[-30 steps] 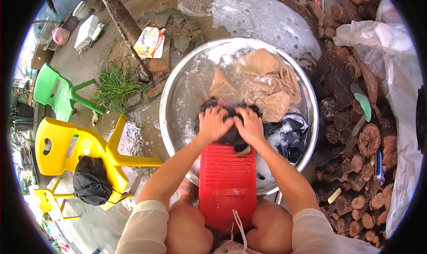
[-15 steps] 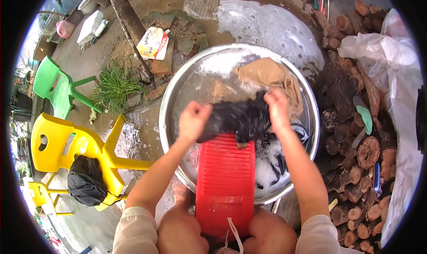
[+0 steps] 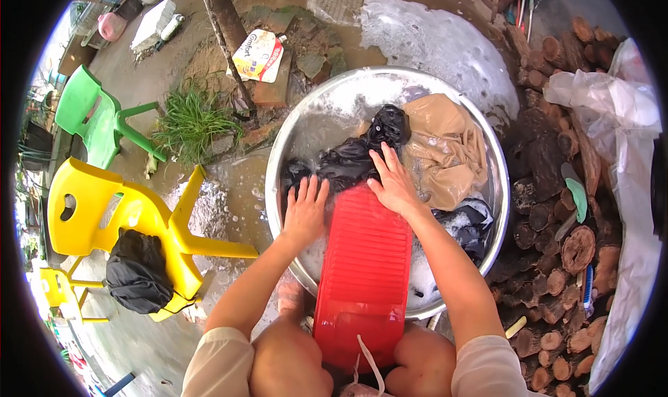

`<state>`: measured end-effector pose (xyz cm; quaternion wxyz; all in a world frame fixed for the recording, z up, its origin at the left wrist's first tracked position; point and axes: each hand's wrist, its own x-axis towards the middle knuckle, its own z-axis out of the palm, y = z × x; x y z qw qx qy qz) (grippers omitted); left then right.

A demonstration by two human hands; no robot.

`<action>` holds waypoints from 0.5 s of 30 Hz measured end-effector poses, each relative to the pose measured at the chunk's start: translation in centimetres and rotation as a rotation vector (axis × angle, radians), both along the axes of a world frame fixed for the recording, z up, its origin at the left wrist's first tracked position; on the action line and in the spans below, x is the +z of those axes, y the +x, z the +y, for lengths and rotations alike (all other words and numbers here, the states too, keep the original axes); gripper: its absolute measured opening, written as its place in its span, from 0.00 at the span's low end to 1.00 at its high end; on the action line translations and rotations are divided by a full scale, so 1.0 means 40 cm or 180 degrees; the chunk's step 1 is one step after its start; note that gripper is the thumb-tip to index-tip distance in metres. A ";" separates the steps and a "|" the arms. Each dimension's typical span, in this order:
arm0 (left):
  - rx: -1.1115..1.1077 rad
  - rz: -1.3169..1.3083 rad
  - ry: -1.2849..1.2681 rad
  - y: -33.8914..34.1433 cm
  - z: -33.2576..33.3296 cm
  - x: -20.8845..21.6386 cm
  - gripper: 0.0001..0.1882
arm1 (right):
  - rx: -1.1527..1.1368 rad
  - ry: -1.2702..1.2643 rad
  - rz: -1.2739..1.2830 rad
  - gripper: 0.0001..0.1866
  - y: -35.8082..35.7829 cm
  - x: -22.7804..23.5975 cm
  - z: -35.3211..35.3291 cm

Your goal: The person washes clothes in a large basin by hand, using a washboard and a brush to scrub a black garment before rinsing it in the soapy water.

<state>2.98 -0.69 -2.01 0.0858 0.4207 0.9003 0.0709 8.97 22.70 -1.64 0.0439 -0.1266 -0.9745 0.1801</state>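
Note:
A dark wet cloth [image 3: 351, 162] lies bunched across the soapy water, at the far end of the red washboard [image 3: 365, 251]. My left hand [image 3: 305, 209] is open, fingers spread, at the cloth's near left edge beside the washboard. My right hand [image 3: 394, 183] is open too, its fingers stretched out at the cloth's right part, near the washboard's top corner. Whether the fingertips press on the cloth, I cannot tell. A wide metal basin [image 3: 273, 188] holds all this. Tan fabric [image 3: 445, 143] is heaped to the right, with another dark wet garment [image 3: 470, 223] nearer me.
Left stand a yellow chair [image 3: 83, 202] with a black bundle [image 3: 139, 272] on it and a green chair [image 3: 87, 112]. Stacked logs [image 3: 577, 247] line the right side, partly under plastic sheeting [image 3: 605, 105]. A detergent pouch [image 3: 257, 54] lies beyond, near foam [image 3: 438, 42] on the ground.
Both hands have let go of the dark cloth and opened. The cloth, earlier stretched between them over the washboard, now lies farther away in the basin. My view has shifted slightly.

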 end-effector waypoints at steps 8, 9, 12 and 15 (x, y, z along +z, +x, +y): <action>0.0813 -0.1564 0.0229 -0.089 0.022 -0.084 0.09 | -0.0101 -0.0299 -0.0722 0.24 0.026 0.020 0.031; 0.0814 -0.1574 0.0218 -0.069 0.009 -0.083 0.09 | -0.0103 -0.0308 -0.0734 0.24 0.054 0.017 0.030; 0.0867 -0.1395 0.0901 -0.035 -0.017 -0.045 0.19 | -0.0893 -0.2254 -0.0076 0.13 0.110 0.081 0.058; 0.0683 -0.0582 0.0993 -0.025 0.027 0.039 0.29 | -0.0993 -0.2920 0.0984 0.10 0.088 0.256 0.095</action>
